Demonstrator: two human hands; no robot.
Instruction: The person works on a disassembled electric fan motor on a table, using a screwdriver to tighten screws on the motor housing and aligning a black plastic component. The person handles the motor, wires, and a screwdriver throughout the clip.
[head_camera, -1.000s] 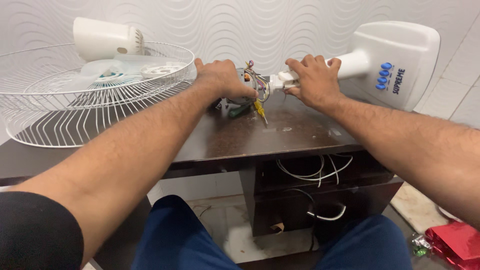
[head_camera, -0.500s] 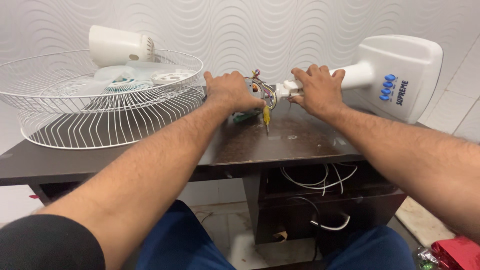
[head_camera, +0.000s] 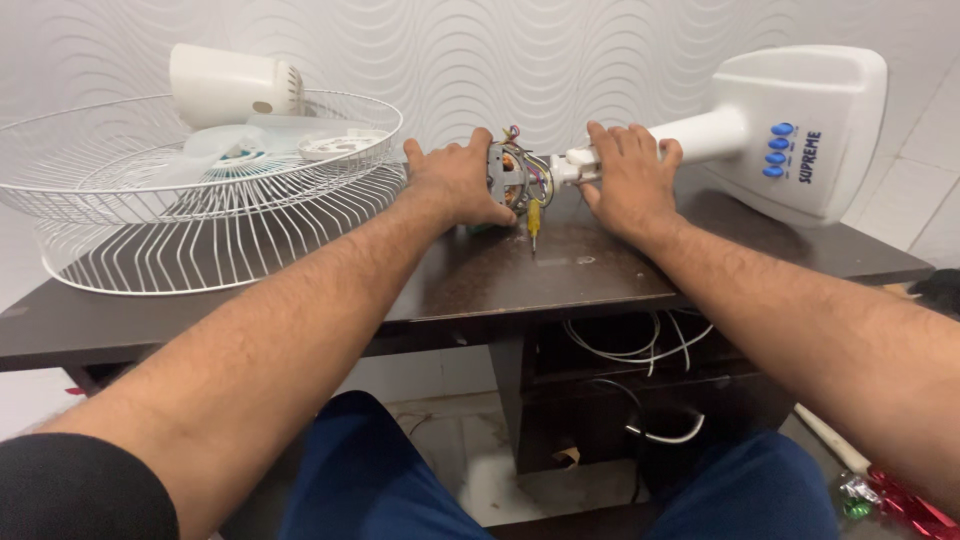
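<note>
Metal-and-copper bare fan motor (head_camera: 520, 180) with loose coloured wires rests on the dark table (head_camera: 560, 270): dense, rigid, wiring fragile. Left hand (head_camera: 455, 185) fingers clamp its casing; beside it, right hand (head_camera: 625, 175) fingers clamp the white plastic fan neck (head_camera: 700, 135).

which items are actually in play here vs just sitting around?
In play: left hand on exposed fan motor; right hand on white fan stand; screwdriver.
Lying about: wire fan guard, white motor cover, cables under the desk.

Both forearms outstretched, left hand (head_camera: 455, 185) and right hand (head_camera: 628, 178) curled closed, palms down.
</note>
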